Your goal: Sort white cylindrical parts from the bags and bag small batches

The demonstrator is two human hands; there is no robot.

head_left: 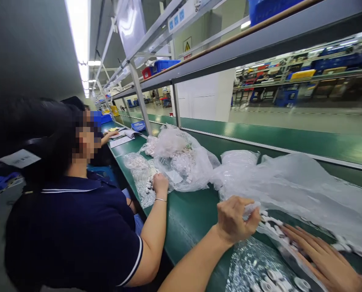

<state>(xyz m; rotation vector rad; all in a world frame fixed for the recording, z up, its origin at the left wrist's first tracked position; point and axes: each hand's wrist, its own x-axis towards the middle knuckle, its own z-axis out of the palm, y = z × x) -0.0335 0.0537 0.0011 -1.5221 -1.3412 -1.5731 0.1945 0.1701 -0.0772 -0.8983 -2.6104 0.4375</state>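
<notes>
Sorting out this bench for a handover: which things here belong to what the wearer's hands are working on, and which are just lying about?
In hand:
- left hand pinching small white parts
- right hand flat on a clear plastic bag
- white rings on crinkled plastic

Lying about:
- the co-worker's bag of parts
- papers
- blue bins overhead

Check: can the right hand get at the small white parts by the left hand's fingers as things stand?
Probably yes. The right hand lies flat beside the small white parts; nothing lies between them. The left hand pinches the clear plastic bag just above.
</notes>
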